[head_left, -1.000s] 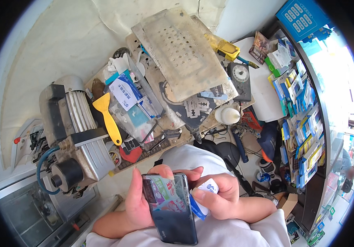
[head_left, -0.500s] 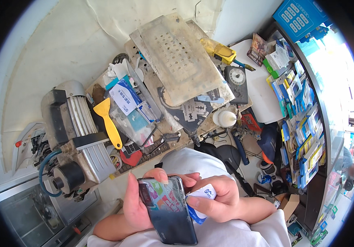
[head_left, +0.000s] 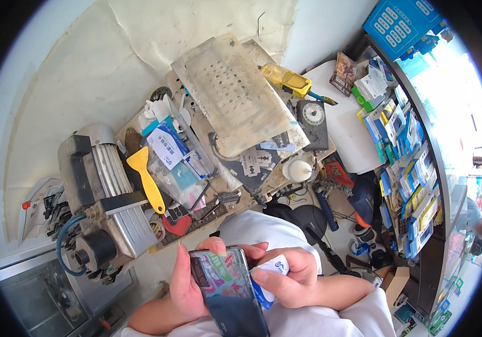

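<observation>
Behind the workbench (head_left: 320, 155), cream wall covering (head_left: 67, 67), creased and stained. On the bench top: perforated plate (head_left: 238, 95), dial box (head_left: 313, 126), yellow scraper (head_left: 149, 182) toward the left. Bench's left end: grimy motor (head_left: 134, 222) with blue hose (head_left: 60, 241). Containers: translucent tray (head_left: 199, 136) on the bench holds a blue-and-white packet (head_left: 166, 147) among other flat pieces; white bottle (head_left: 297, 171) at the bench's front edge, contents cannot be told. Right of the bench, rows of flat packets (head_left: 412, 180), crowded together. Near side of the bench, above the lap: dark phone (head_left: 232, 300), back up, colourful upper part. Left hand (head_left: 187, 283) wraps its edges; right hand (head_left: 294, 281) pinches a white-and-blue card (head_left: 276, 264) beside it, thumb on top.
</observation>
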A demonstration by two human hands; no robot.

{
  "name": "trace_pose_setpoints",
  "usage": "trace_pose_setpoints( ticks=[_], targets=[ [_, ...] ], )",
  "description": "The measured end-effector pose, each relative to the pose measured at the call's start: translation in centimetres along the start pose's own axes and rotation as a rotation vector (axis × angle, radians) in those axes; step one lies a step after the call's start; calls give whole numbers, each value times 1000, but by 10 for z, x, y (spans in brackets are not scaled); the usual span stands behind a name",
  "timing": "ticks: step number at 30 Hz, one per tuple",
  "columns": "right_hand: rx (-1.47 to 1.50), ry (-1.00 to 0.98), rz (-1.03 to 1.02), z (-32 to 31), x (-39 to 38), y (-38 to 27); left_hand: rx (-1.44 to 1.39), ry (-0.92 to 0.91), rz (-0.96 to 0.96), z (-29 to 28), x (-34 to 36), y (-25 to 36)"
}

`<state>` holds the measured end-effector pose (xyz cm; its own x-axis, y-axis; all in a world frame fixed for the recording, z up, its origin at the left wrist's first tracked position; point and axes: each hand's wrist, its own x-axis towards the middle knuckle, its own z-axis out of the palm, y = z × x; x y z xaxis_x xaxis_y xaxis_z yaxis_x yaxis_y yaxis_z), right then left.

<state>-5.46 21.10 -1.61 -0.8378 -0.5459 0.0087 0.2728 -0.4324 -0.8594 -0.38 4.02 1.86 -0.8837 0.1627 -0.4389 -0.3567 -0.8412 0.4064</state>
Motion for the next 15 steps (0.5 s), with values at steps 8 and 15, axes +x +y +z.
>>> trace_pose_setpoints(
  ticks=[8, 15],
  targets=[
    [75, 67, 147, 3, -3, -8, -33, 87, -12, 6, 0, 0],
    [-34, -133, 126, -7, 7, -17, -50, -134, 149, -6, 6, 5]
  ],
)
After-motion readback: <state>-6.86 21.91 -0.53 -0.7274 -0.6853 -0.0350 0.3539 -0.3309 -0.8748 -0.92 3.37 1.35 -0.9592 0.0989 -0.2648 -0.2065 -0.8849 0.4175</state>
